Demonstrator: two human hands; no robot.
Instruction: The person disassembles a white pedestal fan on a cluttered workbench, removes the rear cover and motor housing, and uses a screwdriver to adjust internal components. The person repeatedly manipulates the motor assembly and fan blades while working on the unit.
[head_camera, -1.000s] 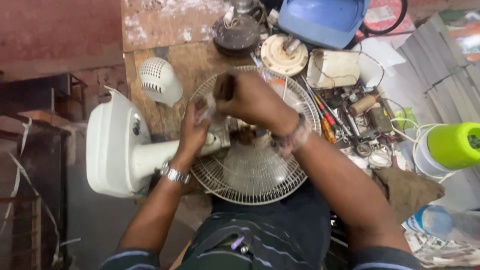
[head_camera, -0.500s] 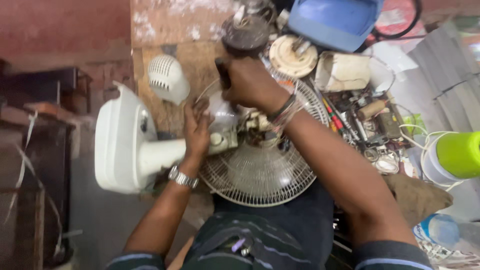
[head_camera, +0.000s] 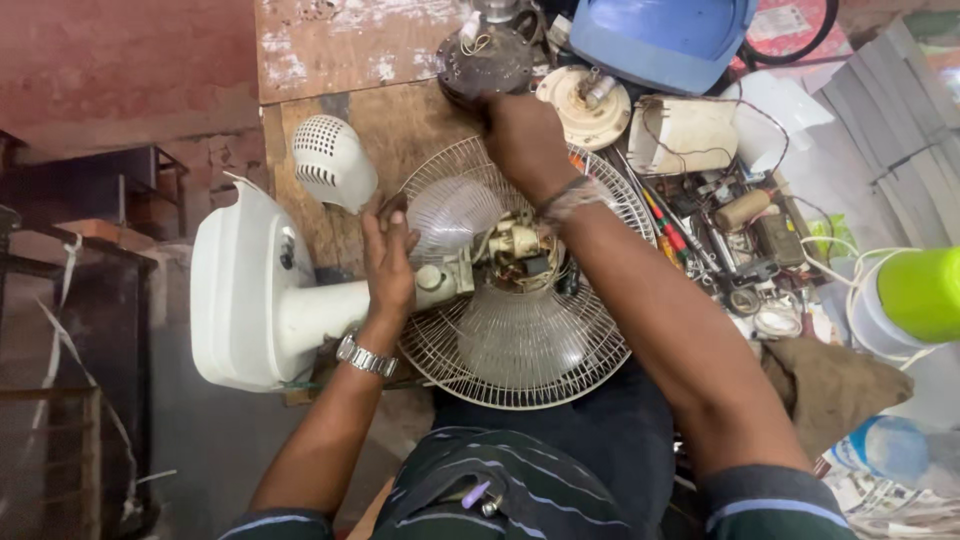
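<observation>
The left hand (head_camera: 388, 262) is clamping the neck of the bulky, top-heavy table fan (head_camera: 330, 300) at 9 o'clock while the right hand (head_camera: 520, 135), fingers closed on something unseen, is working at the flimsy wire guard's (head_camera: 520, 370) 12 o'clock rim

Both forearms were bare from the short sleeves down. Left hand (head_camera: 388, 262): silver metal link watch (head_camera: 366, 356) on the wrist, band shiny, segmented. Right hand (head_camera: 522, 130): beaded or chain-type bracelet (head_camera: 570, 198) at the wrist, pale metallic, detail too blurred to tell more. Shirt (head_camera: 500, 490) was dark, black-green, with thin light stripes running across the chest and along both sleeve hems; the stripes read whitish-blue. A small purple item and a bit of metal, maybe a clip, showed at the chest, kind unclear. Dark navy trousers (head_camera: 610, 440) were visible below the shirt. No gloves, no rings visible.
</observation>
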